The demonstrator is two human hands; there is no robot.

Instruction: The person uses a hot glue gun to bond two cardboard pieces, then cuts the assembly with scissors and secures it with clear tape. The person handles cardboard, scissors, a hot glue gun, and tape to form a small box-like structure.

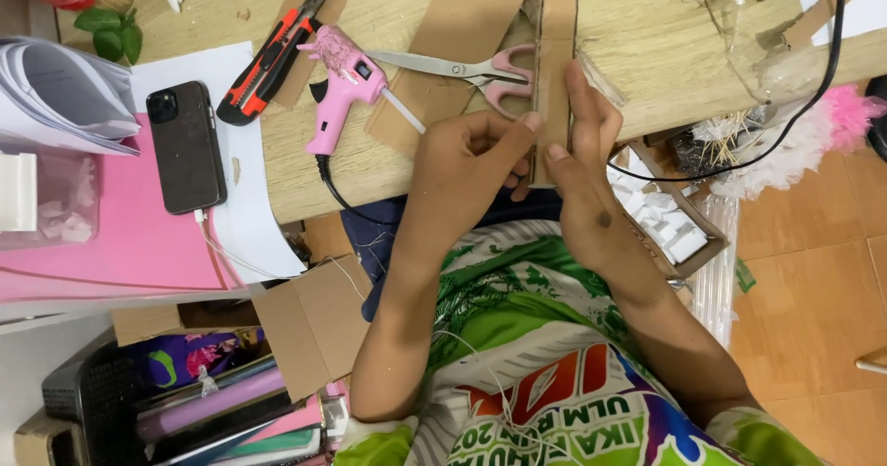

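Observation:
Both my hands press on a long narrow cardboard strip [557,32] that runs up the wooden table [665,50]. My left hand [467,166] pinches the strip's near end from the left, thumb and fingers against its edge. My right hand [582,166] holds the same end from the right, fingers stretched up along the strip. Pink-handled scissors [462,67] lie just left of the strip, partly under it. A pink glue gun [340,83] lies further left, its nozzle pointing toward my left hand.
An orange and black utility knife [273,55] and a black phone [185,145] on pink paper [111,244] lie at left. Cardboard pieces [467,32] cover the table. A box of white pieces [665,221] sits at right. A black cable [813,87] crosses there.

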